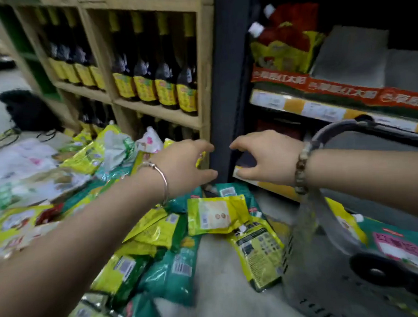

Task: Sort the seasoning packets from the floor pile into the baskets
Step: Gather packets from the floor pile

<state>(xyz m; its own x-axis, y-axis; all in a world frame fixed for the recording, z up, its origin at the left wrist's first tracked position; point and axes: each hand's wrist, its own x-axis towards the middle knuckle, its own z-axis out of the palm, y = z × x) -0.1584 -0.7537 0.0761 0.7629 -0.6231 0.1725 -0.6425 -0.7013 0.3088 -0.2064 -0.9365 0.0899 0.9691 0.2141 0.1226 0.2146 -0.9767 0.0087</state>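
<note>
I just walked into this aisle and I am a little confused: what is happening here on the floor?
A person is sorting seasoning packets in a shop aisle. The left hand and the right hand reach forward with fingers apart and hold nothing. Below them, a pile of yellow and green packets lies on the floor. The grey basket on the right holds some packets. Dark bottles fill the wooden shelf behind.

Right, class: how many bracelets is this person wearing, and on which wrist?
2. A thin silver bangle on the left wrist, above the packets; a beaded bracelet on the right wrist, by the basket handle. Others further up the arms could be out of view.
</note>
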